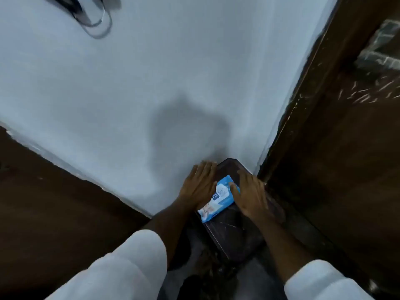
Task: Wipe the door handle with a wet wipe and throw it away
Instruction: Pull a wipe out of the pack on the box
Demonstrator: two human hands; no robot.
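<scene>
A pale blue-white wall (pixel 134 87) fills most of my view, and a dark wooden door frame (pixel 337 131) runs up beyond my right hand. At the top, far above both hands, hangs a blurred metal handle (pixel 95 20). Under my hands is a dark marble-patterned counter (pixel 229 230) tucked into the corner. My white sleeves (pixel 129 263) reach in from below.

My left hand (pixel 200 184) lies flat with fingers spread, at the left edge of the wet wipe pack (pixel 218 199). My right hand (pixel 252 194) is also spread flat, its thumb resting on the pack's upper right end; neither hand is clasped around it. The blue pack lies flat on the counter between my hands, its long axis running diagonally from near my left wrist up toward my right fingers. Its flap looks closed; I can't see any wipes inside.
</scene>
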